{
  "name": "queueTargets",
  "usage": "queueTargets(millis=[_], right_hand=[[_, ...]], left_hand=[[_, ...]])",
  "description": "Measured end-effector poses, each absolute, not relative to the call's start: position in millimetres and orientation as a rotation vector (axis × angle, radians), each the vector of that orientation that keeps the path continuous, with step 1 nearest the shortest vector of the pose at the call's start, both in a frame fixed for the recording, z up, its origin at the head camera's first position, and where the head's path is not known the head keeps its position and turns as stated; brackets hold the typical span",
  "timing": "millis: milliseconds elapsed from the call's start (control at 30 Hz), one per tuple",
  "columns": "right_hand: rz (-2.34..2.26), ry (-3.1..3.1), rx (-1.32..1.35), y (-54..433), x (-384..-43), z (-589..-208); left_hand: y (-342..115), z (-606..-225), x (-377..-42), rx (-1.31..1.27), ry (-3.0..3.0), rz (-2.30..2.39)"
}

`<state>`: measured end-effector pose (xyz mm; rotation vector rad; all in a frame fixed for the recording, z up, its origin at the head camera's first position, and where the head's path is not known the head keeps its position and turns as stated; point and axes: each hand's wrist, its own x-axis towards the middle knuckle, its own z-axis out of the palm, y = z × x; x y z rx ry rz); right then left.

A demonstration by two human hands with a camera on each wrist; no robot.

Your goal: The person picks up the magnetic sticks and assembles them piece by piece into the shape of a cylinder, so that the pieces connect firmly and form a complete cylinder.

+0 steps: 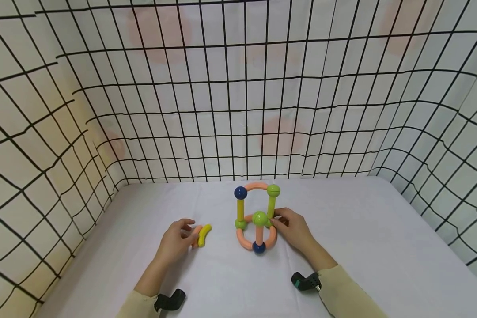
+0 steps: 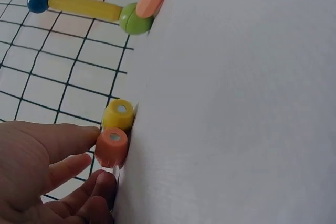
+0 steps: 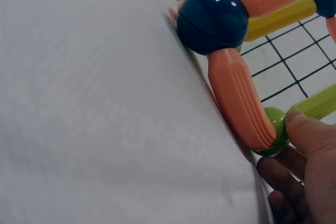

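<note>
A magnetic ball-and-stick frame (image 1: 245, 243) stands on the table, with a ring of curved orange sticks at its base. A yellow rod (image 1: 240, 210), a light green rod (image 1: 271, 206) and an orange rod (image 1: 259, 234) rise from it. Dark blue balls (image 3: 212, 20) and green balls (image 1: 260, 218) join the parts. My right hand (image 1: 296, 229) pinches the lower green ball (image 3: 275, 120) at the foot of the light green rod. To the left, my left hand (image 1: 175, 242) holds a curved orange stick (image 2: 112, 148) between thumb and fingers. Against that stick lies a curved yellow stick (image 1: 204, 235).
A white cloth covers the table (image 1: 342, 221). Black wire grid (image 1: 222, 110) stands along the back and both sides, with pale sheeting behind it. Dark wrist cameras (image 1: 171, 300) sit at both cuffs.
</note>
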<state>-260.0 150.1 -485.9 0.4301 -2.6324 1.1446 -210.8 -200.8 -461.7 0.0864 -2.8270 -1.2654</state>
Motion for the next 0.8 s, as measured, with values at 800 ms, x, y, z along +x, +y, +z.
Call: queueTargets(millis=[800], right_hand=[[1.198,-2.656,0.410,153,-261,-487]], left_hand=[[-202,-452,-204,0.226,-2.941,-1.065]])
